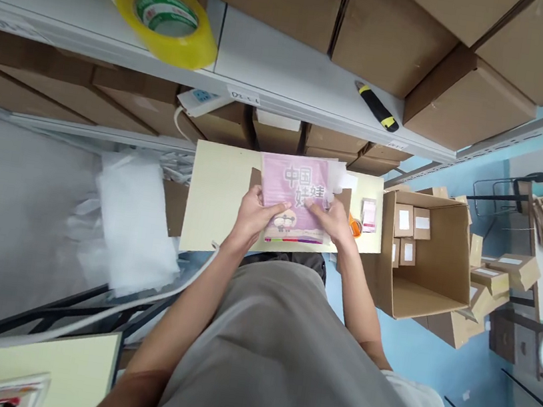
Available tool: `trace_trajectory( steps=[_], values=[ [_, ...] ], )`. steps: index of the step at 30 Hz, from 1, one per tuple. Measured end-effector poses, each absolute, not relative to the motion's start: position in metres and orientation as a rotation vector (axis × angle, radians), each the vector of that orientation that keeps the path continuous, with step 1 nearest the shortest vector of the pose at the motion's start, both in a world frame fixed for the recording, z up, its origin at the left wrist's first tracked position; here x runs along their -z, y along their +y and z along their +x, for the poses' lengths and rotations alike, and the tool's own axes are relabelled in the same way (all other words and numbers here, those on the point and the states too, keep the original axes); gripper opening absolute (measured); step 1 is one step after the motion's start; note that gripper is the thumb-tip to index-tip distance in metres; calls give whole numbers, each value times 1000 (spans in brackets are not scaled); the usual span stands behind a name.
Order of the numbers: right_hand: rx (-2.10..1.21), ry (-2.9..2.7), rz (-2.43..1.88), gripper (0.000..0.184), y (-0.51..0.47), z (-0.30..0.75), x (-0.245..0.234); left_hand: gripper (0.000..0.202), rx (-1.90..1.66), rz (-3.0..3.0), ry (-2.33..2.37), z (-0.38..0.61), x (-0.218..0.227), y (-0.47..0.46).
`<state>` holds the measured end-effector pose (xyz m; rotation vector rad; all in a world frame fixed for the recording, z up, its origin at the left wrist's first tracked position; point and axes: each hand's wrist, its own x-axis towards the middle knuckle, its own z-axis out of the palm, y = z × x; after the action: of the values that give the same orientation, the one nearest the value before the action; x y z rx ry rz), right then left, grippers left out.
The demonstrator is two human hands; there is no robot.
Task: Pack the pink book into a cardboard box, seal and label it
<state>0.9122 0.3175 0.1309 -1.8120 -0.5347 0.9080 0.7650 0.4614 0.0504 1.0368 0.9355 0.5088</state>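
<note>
A pink book (297, 187) with large Chinese characters and a small cartoon on its cover is held in front of my body, seemingly inside a clear plastic sleeve. My left hand (253, 214) grips its left edge, thumb on the cover. On the right side my right hand (332, 220) closes around it the same way, with crumpled translucent plastic (337, 175) showing above. Under the book, a brown cardboard piece (344, 202) lies on the cream table (216, 202). An orange-rimmed object (354, 226) and a pink-and-white packet (369, 215) lie right of my right hand.
Ahead, a grey shelf (278, 46) carries brown boxes, a yellow tape roll (193, 41) and a black-yellow utility knife (376, 107). A large open carton (439, 254) with several small boxes stands at right. White plastic wrap sheets (131, 217) hang at left, near a pale cable (162, 294).
</note>
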Motion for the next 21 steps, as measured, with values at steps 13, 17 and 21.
trace_trajectory(
  steps=[13,17,21],
  values=[
    [-490,-1312,-2099,54,321,971,-171,32,-161,2368,656,724,-12,473],
    [-740,-1560,-2255,63,335,976,-149,38,-58,2442,657,708,-1,465],
    [-902,-1703,-2271,57,346,973,-122,41,-52,2415,700,702,6,461]
  ],
)
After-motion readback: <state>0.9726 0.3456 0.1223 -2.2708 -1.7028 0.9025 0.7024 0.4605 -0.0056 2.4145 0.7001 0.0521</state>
